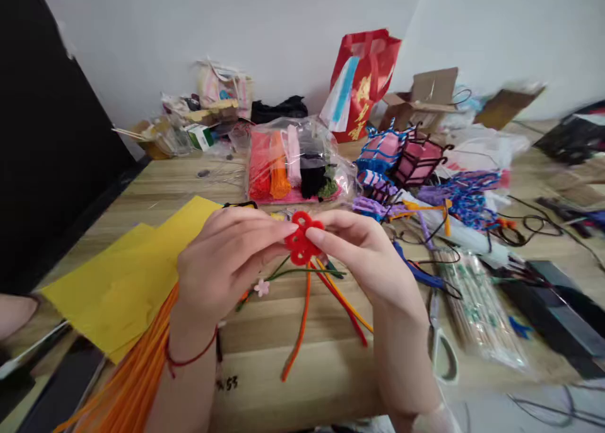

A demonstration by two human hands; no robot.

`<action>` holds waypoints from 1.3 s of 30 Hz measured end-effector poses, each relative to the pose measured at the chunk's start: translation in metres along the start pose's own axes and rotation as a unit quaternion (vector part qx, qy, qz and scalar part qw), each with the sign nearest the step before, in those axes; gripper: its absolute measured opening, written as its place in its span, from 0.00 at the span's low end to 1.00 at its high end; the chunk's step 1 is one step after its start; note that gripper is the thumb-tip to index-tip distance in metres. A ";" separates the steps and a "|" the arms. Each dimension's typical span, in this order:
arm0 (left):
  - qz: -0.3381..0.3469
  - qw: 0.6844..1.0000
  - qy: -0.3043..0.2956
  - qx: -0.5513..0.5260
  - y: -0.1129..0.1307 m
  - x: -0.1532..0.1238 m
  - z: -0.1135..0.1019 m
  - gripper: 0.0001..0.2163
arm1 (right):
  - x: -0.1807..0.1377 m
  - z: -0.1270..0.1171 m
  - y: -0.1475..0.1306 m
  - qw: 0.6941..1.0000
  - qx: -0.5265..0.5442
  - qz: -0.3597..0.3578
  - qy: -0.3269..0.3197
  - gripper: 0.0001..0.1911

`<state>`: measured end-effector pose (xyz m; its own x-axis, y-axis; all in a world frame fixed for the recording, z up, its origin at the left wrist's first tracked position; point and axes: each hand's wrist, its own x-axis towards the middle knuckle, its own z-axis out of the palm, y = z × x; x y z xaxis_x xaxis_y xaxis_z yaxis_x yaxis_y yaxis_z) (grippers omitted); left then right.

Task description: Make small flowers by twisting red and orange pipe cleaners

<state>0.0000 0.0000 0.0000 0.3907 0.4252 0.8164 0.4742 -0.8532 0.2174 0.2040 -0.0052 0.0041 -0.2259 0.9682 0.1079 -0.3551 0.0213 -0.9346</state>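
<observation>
My left hand (227,263) and my right hand (363,256) meet above the wooden table (265,338), and both pinch a small red pipe-cleaner flower (302,239) between fingertips. A red string bracelet circles my left wrist. Under the flower lie loose orange, red and green pipe cleaners (302,319) and a tiny pink flower (261,287). A thick bundle of orange pipe cleaners (127,382) runs beneath my left forearm.
Yellow paper sheets (127,275) lie at left. A clear bag of coloured pipe cleaners (293,165) sits behind the hands, a red gift bag (363,80) and cardboard boxes further back. Blue and purple woven pieces, cables, scissors (439,345) and a packet of sticks (477,307) crowd the right.
</observation>
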 end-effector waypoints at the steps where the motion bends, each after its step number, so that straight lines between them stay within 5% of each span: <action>1: 0.001 1.000 -0.004 0.001 0.000 0.000 -0.001 0.09 | -0.001 0.000 -0.001 1.000 -0.006 -0.001 0.005 0.15; 12: 0.066 0.995 -0.029 0.062 0.001 0.000 -0.003 0.11 | -0.001 -0.006 -0.007 0.999 0.002 0.033 -0.026 0.16; 18: 0.041 0.996 -0.044 0.059 0.002 0.002 -0.003 0.05 | -0.003 -0.008 -0.001 0.999 -0.021 0.002 -0.024 0.15; 26: -0.147 0.985 -0.056 -0.070 0.011 0.002 -0.002 0.02 | -0.011 -0.001 0.004 0.983 -0.142 -0.116 -0.015 0.04; 34: -0.358 0.895 -0.021 -0.265 0.026 0.006 0.003 0.05 | -0.017 0.003 0.005 0.930 -0.280 -0.239 -0.015 0.04; 39: -0.401 0.870 0.029 -0.285 0.029 0.008 0.010 0.06 | -0.016 0.008 0.007 0.922 -0.277 -0.269 0.008 0.06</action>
<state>0.0247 -0.0186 0.0075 0.0664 0.9509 0.3023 0.1003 -0.3078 0.9462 0.1974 -0.0221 -0.0011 -0.1364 0.7837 0.6060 0.1073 0.6198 -0.7774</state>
